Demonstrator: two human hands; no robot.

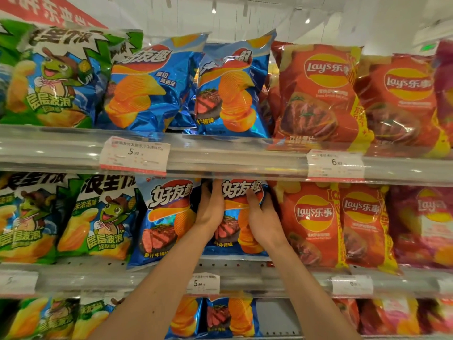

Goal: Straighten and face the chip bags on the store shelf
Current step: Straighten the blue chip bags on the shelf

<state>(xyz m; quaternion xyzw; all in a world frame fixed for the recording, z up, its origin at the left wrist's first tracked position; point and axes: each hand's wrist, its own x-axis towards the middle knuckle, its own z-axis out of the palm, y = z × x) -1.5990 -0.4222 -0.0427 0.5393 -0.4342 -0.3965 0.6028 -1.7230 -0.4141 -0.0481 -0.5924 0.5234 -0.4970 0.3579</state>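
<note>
Reaching up to the middle shelf [245,273], both bare arms meet at a glossy blue foil chip bag printed with a steak and ridged orange chips [232,231], which stands upright between a matching blue bag [164,217] on its left and a red foil Lay's bag [311,224] on its right. The left hand [211,207] lies along the bag's left edge, fingers pointing up toward the shelf above and slipped between the two blue bags; whether it grips cannot be told. The right hand [263,218] grasps the bag's right side, thumb pressed on the front near the white lettering and fingers curled behind the edge. Green foil bags with a cartoon turtle [103,217] fill the left of the row. A white price tag [203,283] sits on the rail just below.
</note>
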